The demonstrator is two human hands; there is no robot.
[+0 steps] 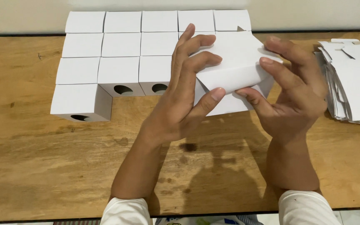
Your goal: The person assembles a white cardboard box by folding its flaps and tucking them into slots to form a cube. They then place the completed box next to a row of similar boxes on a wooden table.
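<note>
Gripping white carton, left hand and right hand raised, fingers curled

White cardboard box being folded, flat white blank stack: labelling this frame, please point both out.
White cardboard box being folded (236,58): head view, top panel.
Flat white blank stack (355,79): head view, top sheet.

Bright even light from above; soft arm shadows on near wooden table; sharp focus, no glare.

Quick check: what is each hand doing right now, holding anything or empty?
Left hand: closed on the left side of a white cardboard box being folded.
Right hand: gripping the same box's right side.
</note>
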